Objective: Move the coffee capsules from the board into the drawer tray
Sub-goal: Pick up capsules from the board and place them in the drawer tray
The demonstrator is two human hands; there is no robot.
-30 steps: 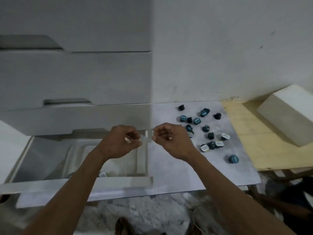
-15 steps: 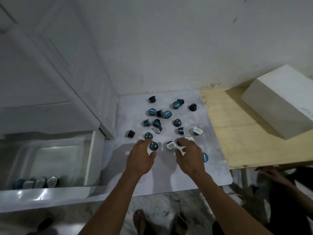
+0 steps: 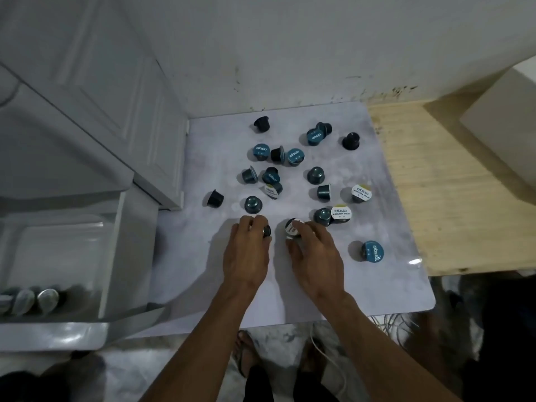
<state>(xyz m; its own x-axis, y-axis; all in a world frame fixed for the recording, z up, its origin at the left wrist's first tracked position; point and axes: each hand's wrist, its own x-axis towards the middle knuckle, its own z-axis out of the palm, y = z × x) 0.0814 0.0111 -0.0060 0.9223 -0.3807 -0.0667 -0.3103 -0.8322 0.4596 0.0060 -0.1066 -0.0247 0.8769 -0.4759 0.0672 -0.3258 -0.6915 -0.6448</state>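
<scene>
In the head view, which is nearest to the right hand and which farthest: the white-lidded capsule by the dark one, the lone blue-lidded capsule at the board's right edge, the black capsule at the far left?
From the right hand:
1. White-lidded capsule, just beyond the fingers, to the right.
2. Lone blue-lidded capsule, right, near the board's edge.
3. Black capsule, far left, near the wall.

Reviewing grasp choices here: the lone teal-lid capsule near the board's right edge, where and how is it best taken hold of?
The teal-lid capsule lies tipped on its side, lid facing the camera. Probably best pinched across its dark tapered body just behind the lid rim, coming from above with the right hand, since nothing crowds it on the board.
</scene>
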